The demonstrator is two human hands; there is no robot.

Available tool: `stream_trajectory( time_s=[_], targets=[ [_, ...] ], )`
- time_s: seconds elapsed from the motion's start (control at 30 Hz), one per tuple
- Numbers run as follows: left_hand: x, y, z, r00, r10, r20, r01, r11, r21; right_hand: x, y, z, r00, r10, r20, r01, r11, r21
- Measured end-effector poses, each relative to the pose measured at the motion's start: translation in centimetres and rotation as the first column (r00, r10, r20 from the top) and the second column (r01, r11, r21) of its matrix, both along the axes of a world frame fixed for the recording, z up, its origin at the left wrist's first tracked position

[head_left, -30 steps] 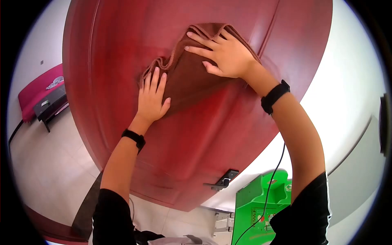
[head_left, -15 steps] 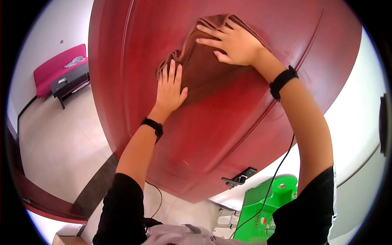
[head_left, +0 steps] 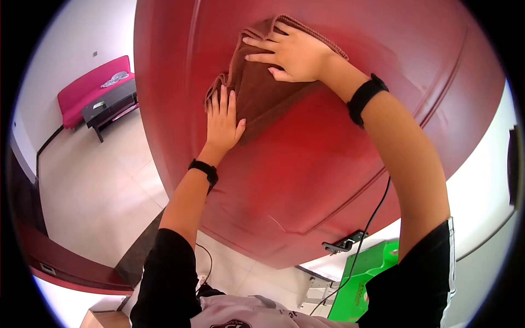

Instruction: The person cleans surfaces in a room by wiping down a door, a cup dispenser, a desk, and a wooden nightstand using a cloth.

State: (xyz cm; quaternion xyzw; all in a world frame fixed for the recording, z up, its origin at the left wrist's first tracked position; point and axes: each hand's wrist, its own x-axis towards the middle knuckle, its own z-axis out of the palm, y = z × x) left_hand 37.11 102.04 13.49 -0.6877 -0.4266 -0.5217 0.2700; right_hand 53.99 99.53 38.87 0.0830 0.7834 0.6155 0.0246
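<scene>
A brown cloth [head_left: 262, 101] with a stitched edge lies against the red door [head_left: 284, 191], its upper and left edges rumpled. My right hand [head_left: 295, 54] presses flat on the cloth's upper part, fingers spread. Lower and to the left, my left hand [head_left: 221, 123] rests on the cloth's left corner with its fingers stretched upward and the thumb apart. Neither hand is curled around the cloth. Each wrist wears a black band.
A black door handle [head_left: 344, 242] sticks out at the door's lower right edge. Below it stands a green plastic piece [head_left: 355, 290], with a black cable [head_left: 365, 246] hanging in front. Through the doorway at left are a pink sofa [head_left: 90, 90] and a dark low table [head_left: 109, 106].
Both hands and the cloth have slid left across the door, the right hand farther than the left. The camera view has shifted slightly, so the door and handle appear farther right.
</scene>
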Motion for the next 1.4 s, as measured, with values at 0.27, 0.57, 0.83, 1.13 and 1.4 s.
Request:
stream_trajectory(
  time_s=[0.27, 0.57, 0.83, 1.13, 1.4],
  targets=[
    [-2.2, 2.0, -2.7, 0.997, 0.068, 0.03, -0.065, 0.994, -0.093, -3.5, 3.5, -2.5, 0.999, -0.048, 0.024, 0.049, 0.998, -0.034],
    [-8.8, 3.1, -3.6, 0.998, 0.03, 0.059, -0.022, 0.991, -0.131, -14.6, 6.1, -4.1, 0.999, -0.01, 0.032, 0.012, 0.998, -0.066],
    [-9.5, 3.4, -6.4, 0.999, 0.033, 0.007, -0.031, 0.98, -0.199, -19.6, 9.1, -10.1, 0.998, 0.066, 0.015, -0.061, 0.977, -0.204],
    [-9.3, 2.1, -8.6, 0.9, -0.254, 0.354, 0.323, 0.934, -0.151, -17.2, 8.3, -10.4, 0.976, 0.207, -0.07, -0.218, 0.944, -0.248],
    [-4.5, 2.2, 0.2, 0.725, -0.28, 0.63, 0.348, 0.937, 0.015, -10.0, 3.6, -5.8, 0.963, 0.154, -0.22, -0.188, 0.972, -0.142]
  ],
)
